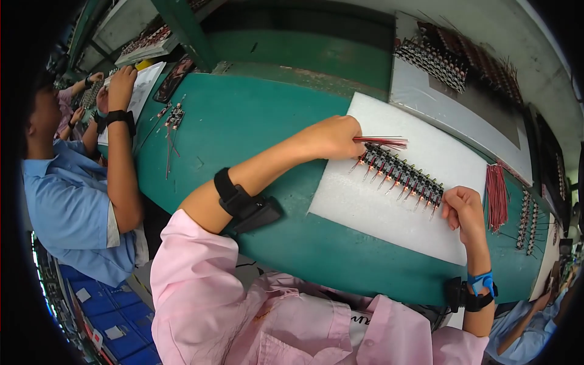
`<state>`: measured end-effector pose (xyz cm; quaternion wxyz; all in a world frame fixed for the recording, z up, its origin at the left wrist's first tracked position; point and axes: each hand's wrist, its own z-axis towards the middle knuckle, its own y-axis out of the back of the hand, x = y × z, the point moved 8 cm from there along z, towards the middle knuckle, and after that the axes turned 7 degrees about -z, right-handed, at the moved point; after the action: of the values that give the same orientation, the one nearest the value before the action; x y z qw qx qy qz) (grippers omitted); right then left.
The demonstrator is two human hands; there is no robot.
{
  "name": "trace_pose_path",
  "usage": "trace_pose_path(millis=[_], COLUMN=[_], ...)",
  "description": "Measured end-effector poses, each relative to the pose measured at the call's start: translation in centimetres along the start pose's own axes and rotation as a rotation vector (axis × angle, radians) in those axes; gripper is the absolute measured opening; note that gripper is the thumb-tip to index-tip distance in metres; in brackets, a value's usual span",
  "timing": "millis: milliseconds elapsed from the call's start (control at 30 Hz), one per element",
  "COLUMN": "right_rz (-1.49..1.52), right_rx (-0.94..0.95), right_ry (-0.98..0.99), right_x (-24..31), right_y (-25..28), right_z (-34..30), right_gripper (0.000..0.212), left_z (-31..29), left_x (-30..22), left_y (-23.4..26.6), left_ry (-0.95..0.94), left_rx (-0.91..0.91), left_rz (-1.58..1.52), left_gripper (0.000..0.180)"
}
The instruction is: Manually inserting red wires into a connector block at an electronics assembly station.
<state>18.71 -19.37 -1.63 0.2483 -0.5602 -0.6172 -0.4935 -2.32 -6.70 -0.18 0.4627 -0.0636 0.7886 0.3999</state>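
A strip of small dark circuit boards [404,172] lies aslant on a white foam sheet [377,210], with thin wires sticking out along its near side. My left hand [337,137] is closed round a bundle of red wires [383,142] at the strip's left end; the wire ends fan out to the right above the boards. At the strip's right end is my right hand [465,210], its fingers curled together close to the last board. Whatever those fingers may hold is too small to make out.
Another bundle of red wires [496,198] lies right of the foam, beside two narrow board strips [527,222]. Behind stands a pale raised shelf [456,115] bearing more board strips. Loose small boards [175,117] and a phone [174,79] lie left, near a co-worker in blue [79,201].
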Motion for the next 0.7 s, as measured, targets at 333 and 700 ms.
trace_pose_path(millis=[333,700], right_rz=[-0.107,0.085], right_rx=[0.028,-0.032], right_ry=[0.281,0.484], right_x=[6.3,8.6], right_y=[-2.1,-4.2], right_z=[-3.4,-2.2], right_gripper=[0.016,0.016], left_z=[-1.6,-0.2], left_x=[-5.1,-9.6], left_y=[-3.0,-6.9], left_ry=[-0.142,-0.312], left_rx=[0.098,0.105], left_rz=[-1.219,-1.353], left_gripper=[0.027,0.03])
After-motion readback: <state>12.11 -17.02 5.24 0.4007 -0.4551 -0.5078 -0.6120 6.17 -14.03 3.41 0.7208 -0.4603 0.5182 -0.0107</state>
